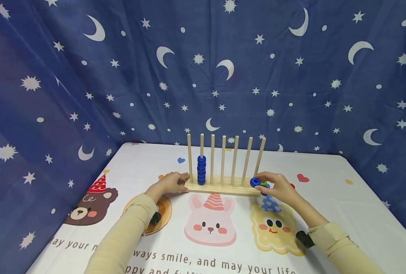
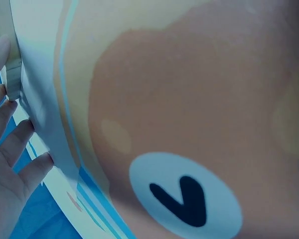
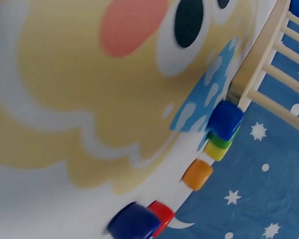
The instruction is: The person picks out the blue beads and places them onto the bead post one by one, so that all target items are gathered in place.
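Observation:
A wooden bead rack [image 1: 223,186] with several upright pegs stands on the table. Blue beads [image 1: 201,170] are stacked on its second peg from the left; the other pegs are bare. At the rack's left end my left hand [image 1: 168,183] grips the base, thumb at the front; its fingers [image 2: 32,172] also show in the left wrist view. Beside the right end, my right hand [image 1: 278,186] pinches a blue bead [image 1: 255,182] between thumb and fingers, its hole facing me. Another blue bead [image 1: 265,190] and a green bead [image 1: 264,183] are close by, partly hidden by the hand.
In the right wrist view, yellow [image 3: 218,150], orange [image 3: 197,175], red [image 3: 162,217] and dark blue beads [image 3: 134,221] lie in a loose line away from the rack. A printed white cloth [image 1: 210,251] covers the table. Behind it hangs a blue starry curtain [image 1: 244,95].

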Tool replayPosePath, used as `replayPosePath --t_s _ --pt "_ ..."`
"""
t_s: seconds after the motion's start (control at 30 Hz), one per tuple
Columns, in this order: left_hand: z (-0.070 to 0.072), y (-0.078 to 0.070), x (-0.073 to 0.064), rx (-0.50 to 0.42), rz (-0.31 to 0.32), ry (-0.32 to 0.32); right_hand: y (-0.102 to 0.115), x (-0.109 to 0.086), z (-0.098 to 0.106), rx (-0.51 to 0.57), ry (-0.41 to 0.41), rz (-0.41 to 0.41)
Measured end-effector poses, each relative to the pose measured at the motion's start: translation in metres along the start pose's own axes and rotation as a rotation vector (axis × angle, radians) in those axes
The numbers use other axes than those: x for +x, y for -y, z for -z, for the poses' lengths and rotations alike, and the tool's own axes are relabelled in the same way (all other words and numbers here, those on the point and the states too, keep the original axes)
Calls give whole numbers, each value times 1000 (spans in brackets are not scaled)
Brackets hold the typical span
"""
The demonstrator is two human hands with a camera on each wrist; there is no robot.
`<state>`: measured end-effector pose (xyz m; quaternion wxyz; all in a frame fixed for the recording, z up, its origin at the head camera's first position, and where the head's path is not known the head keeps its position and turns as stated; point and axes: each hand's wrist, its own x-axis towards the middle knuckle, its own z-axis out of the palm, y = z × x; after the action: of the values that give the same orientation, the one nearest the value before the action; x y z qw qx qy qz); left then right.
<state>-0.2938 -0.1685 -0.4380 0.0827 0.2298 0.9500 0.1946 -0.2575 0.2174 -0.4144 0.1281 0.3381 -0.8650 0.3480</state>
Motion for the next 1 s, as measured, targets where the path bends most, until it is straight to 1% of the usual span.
replayPosePath --t_s 0.1,0.13,0.23,0.33,0.4,0.53,0.63,0.83,0.9,1.0 --pt "0 -1 1 14 -4 -2 3 3 -2 -14 -16 21" --pt "0 -1 1 12 -1 -1 1 4 -3 -11 -14 20" --pt "0 0 -1 15 6 3 5 6 -6 12 -18 28" --pt "0 0 -2 3 25 10 11 8 -9 49 -37 52" --pt "0 1 -3 12 24 11 15 9 -12 59 -53 70" --pt "0 0 -3 18 20 8 23 14 -17 42 -76 102" --pt "0 0 -1 12 13 0 30 20 -18 15 -81 112" --pt "0 -1 1 3 5 7 42 35 -22 57 -60 92" --pt "0 -2 2 5 11 6 46 41 -23 66 -58 103" --pt "0 -3 2 -1 18 0 52 50 -24 82 -76 144"
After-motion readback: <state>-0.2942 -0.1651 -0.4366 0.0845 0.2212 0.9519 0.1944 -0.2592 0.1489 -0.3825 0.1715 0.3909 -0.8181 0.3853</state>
